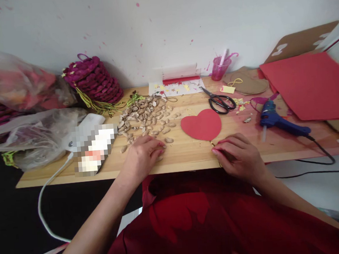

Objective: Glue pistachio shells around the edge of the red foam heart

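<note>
Grip of the right hand looks pinched together on a thin cord at the near tip of the red heart, which lies on the desk. It should be light, stiffish and easily creased, best taken by its edge. To its left, the left hand curls beside peanut shells; whether it holds anything, I cannot tell. Farther off, a pink cup holds a white pen; far left, a clear bag holds reddish pieces.

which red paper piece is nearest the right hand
The heart-shaped cutout, just beyond the right hand; the large red sheet, straight-edged, lies farther off to the right.
</note>
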### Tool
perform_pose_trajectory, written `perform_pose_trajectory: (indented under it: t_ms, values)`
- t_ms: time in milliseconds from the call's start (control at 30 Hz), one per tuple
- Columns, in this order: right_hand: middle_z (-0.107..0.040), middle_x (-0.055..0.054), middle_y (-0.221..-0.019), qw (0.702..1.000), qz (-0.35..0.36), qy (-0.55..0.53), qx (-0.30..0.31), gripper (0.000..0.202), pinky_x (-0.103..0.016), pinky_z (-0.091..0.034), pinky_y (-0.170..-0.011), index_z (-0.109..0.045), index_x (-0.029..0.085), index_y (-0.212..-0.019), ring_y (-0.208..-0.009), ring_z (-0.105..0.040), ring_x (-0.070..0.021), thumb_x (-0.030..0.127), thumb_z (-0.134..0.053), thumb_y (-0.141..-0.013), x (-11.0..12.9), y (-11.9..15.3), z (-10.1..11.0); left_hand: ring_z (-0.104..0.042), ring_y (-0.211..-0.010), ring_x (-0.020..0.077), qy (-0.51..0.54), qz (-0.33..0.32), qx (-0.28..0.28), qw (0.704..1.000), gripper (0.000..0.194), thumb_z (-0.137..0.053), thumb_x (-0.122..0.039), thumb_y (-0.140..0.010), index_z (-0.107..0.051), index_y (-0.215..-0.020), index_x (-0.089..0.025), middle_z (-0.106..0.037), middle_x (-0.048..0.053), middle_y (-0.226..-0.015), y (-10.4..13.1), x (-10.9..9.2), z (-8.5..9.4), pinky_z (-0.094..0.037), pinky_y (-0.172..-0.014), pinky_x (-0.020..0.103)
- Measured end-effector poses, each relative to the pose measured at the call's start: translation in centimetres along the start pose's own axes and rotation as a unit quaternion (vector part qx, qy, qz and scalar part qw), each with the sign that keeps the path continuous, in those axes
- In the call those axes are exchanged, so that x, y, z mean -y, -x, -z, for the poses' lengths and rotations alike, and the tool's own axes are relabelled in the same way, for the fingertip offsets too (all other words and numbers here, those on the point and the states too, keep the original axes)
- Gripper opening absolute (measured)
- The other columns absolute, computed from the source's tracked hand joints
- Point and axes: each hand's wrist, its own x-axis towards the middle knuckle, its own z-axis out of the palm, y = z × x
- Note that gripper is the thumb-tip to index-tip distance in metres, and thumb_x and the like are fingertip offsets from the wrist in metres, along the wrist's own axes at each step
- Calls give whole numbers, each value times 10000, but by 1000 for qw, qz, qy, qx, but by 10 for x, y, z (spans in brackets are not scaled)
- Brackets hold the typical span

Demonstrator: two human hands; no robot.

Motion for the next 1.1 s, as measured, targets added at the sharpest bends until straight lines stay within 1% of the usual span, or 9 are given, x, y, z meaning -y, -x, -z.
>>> perform_pose_trajectory:
  t_ms: [133,300,367,567,767,833,967,1033,1100]
  values:
    - [-739,-56,-806,1000,-1,-2,1,104,-416,-540,-765,-682,232,-871,-772,-655,-241,132,-682,-844,0,0,0,-635,-899,206,-18,-14,-11,1000,155,-569,-183,-932,-710,-871,-205,-682,54,-925,-6,-3,-4,-491,-828,327]
    - [-733,-52,-806,1000,-5,-4,4,112,-413,-539,-762,-678,238,-878,-773,-643,-239,131,-680,-846,1,0,0,-640,-815,192,31,33,57,997,131,-572,-180,-917,-693,-884,-216,-706,31,-868,-9,-13,1,-486,-770,304]
    - [-733,-52,-812,1000,-5,-5,6,119,-414,-539,-768,-670,238,-882,-779,-640,-238,125,-683,-847,1,1,0,-646,-810,193,38,46,61,996,112,-604,-205,-907,-712,-891,-226,-727,28,-883,-10,-13,0,-481,-763,302]
    - [-732,-56,-822,1000,-8,-10,8,130,-414,-540,-775,-663,235,-889,-795,-634,-240,115,-689,-845,0,1,0,-631,-744,194,2,72,29,997,85,-681,-274,-865,-731,-923,-236,-700,19,-802,-13,-5,-6,-467,-715,303]
    - [-741,-52,-832,1000,-11,-15,8,129,-418,-540,-781,-680,243,-890,-798,-647,-242,124,-687,-844,0,2,1,-611,-698,144,-12,73,-82,994,179,-573,-268,-940,-722,-1013,-202,-669,58,-979,-7,-4,8,-498,-658,275]
    - [-743,-52,-836,1000,-12,-16,9,131,-420,-540,-786,-681,243,-891,-805,-650,-244,122,-691,-841,-1,2,1,-629,-753,158,-12,50,-84,995,188,-574,-284,-950,-726,-1034,-214,-661,69,-1028,-1,-4,10,-522,-689,287]
    - [-739,-55,-836,1000,-9,-15,9,141,-420,-542,-793,-670,237,-899,-811,-644,-244,112,-695,-840,-1,2,0,-599,-1026,231,-26,-88,-42,995,217,-608,-228,-946,-722,-1129,-250,-651,87,-1108,12,-5,-1,-511,-914,388]
    - [-737,-60,-835,1000,-5,-13,8,143,-421,-539,-791,-665,231,-900,-806,-640,-244,106,-698,-839,-1,2,0,-574,-1047,230,-23,-127,-24,991,265,-593,-188,-956,-702,-1192,-241,-649,93,-1110,15,-5,-10,-497,-940,400]
    - [-735,-63,-834,1000,0,-12,9,144,-420,-537,-783,-664,227,-901,-798,-637,-244,103,-700,-836,-1,2,0,-566,-1033,222,-23,-134,-19,990,287,-563,-168,-972,-685,-1224,-230,-645,100,-1112,12,-4,-17,-503,-922,389]
